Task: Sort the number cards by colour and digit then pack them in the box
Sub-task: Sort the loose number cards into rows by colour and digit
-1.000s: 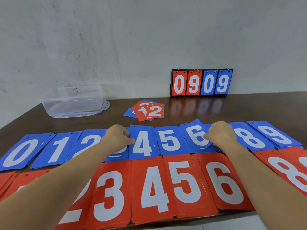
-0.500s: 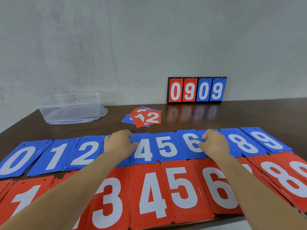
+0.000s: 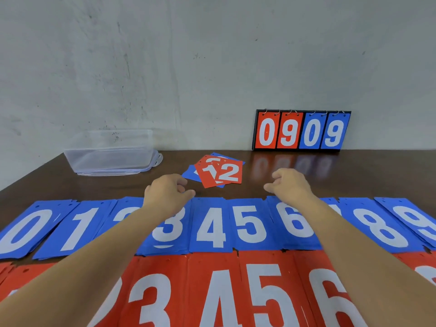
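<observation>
A row of blue number card stacks point(image 3: 213, 226) runs across the table from 0 to 9. In front of it lies a row of red stacks point(image 3: 226, 291), with 3, 4, 5 and 6 showing. A small loose pile of red and blue cards point(image 3: 220, 172), red 1 and 2 on top, sits farther back. My left hand point(image 3: 168, 192) hovers past the blue 3 stack, fingers loosely curled, holding nothing. My right hand point(image 3: 291, 185) hovers beyond the blue 6 stack, likewise relaxed and empty. The loose pile lies between and just beyond both hands.
A clear plastic box point(image 3: 111, 152) stands on its lid at the back left. A flip scoreboard point(image 3: 300, 131) reading 0909 leans against the wall at the back right. The dark wooden table point(image 3: 354, 175) shows bare behind the blue row.
Both hands have lifted off the blue 3 and 6/7 stacks and moved forward toward the loose pile. The camera has tilted up, so the rows sit lower in view.
</observation>
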A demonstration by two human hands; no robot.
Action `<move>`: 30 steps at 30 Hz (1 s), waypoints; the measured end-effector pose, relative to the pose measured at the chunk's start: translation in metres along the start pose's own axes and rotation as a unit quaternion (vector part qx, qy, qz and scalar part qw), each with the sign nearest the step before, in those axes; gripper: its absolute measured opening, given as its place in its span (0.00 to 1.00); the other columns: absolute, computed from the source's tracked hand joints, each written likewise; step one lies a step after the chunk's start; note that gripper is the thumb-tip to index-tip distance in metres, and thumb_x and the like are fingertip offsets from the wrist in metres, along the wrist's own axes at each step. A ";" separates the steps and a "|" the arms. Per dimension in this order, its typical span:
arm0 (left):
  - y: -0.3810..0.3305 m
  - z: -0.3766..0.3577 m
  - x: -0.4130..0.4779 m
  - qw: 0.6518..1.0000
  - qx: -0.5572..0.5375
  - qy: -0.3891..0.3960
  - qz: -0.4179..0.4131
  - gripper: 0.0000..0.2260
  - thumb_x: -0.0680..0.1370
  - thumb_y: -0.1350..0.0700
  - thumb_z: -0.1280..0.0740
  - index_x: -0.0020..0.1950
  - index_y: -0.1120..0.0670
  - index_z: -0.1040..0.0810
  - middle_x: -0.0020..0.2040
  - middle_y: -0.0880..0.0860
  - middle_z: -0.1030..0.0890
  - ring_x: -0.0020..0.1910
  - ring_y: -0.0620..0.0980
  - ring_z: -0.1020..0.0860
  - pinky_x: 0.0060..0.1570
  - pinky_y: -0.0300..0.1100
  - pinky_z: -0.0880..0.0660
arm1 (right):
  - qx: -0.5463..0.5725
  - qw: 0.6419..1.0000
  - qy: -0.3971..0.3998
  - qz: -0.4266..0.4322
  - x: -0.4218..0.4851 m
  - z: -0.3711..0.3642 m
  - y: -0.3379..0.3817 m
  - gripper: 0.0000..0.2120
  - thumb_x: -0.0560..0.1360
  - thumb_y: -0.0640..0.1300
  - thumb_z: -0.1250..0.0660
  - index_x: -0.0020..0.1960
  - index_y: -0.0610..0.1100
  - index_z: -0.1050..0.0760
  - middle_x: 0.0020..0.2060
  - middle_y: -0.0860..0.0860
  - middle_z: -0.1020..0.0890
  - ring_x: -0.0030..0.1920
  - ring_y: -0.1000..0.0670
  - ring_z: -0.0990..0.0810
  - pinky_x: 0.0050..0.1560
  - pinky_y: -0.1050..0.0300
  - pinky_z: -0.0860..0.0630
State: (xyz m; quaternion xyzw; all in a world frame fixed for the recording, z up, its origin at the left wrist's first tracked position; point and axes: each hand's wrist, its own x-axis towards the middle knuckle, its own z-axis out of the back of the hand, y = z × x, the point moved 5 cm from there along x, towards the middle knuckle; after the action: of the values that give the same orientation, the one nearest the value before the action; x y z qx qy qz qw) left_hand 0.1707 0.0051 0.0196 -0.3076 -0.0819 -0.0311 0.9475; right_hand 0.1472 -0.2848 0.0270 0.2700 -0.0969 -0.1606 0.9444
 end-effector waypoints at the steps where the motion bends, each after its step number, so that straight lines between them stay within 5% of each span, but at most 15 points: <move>1: 0.001 -0.001 0.005 1.000 -0.013 0.002 0.005 0.16 0.75 0.49 0.29 0.60 0.52 0.22 0.46 0.47 0.18 0.42 0.48 0.21 0.53 0.51 0.22 | 0.002 1.000 0.020 0.009 0.011 -0.007 0.006 0.24 0.75 0.51 0.30 0.68 0.43 0.30 0.60 0.47 0.21 0.56 0.47 0.21 0.57 0.51 0.24; 9: -0.005 -0.032 0.058 0.998 -0.031 0.044 0.029 0.24 0.73 0.48 0.27 0.67 0.53 0.26 0.61 0.51 0.21 0.58 0.48 0.23 0.63 0.49 0.27 | -0.006 0.987 0.116 0.107 0.081 -0.068 0.040 0.32 0.73 0.58 0.30 0.72 0.49 0.36 0.67 0.49 0.26 0.65 0.47 0.27 0.64 0.48 0.27; 15: -0.009 -0.058 0.096 0.989 0.124 0.044 0.062 0.38 0.69 0.30 0.34 0.71 0.52 0.32 0.66 0.52 0.27 0.65 0.54 0.29 0.64 0.51 0.33 | -0.058 0.977 0.135 0.155 0.111 -0.091 0.051 0.43 0.71 0.66 0.33 0.77 0.49 0.47 0.74 0.51 0.37 0.73 0.47 0.38 0.70 0.44 0.37; 19: -0.006 -0.074 0.108 0.971 0.202 0.080 0.096 0.47 0.61 0.20 0.41 0.69 0.51 0.32 0.67 0.54 0.31 0.67 0.56 0.34 0.64 0.51 0.36 | -0.090 0.964 0.176 0.176 0.122 -0.101 0.042 0.45 0.67 0.74 0.38 0.75 0.53 0.45 0.73 0.53 0.35 0.73 0.48 0.38 0.72 0.43 0.39; 25: 0.000 -0.071 0.116 0.967 0.230 0.086 0.069 0.43 0.66 0.23 0.41 0.74 0.48 0.35 0.70 0.53 0.33 0.69 0.55 0.36 0.67 0.52 0.39 | -0.104 0.964 0.203 0.136 0.131 -0.083 0.015 0.39 0.72 0.66 0.34 0.77 0.56 0.46 0.75 0.49 0.39 0.73 0.43 0.41 0.72 0.43 0.43; 30: 0.004 -0.063 0.119 0.967 0.229 0.102 0.052 0.38 0.71 0.27 0.40 0.75 0.46 0.37 0.71 0.53 0.34 0.70 0.55 0.36 0.68 0.54 0.41 | -0.020 0.969 0.223 0.108 0.133 -0.075 -0.002 0.39 0.70 0.60 0.28 0.75 0.59 0.43 0.73 0.52 0.37 0.70 0.48 0.34 0.68 0.45 0.30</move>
State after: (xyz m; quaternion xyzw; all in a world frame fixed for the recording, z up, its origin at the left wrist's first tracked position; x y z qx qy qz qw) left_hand 0.2970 -0.0299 -0.0120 -0.0815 0.0260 0.0065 0.9963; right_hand 0.2908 -0.2979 -0.0239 0.2677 0.0908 0.0042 0.9592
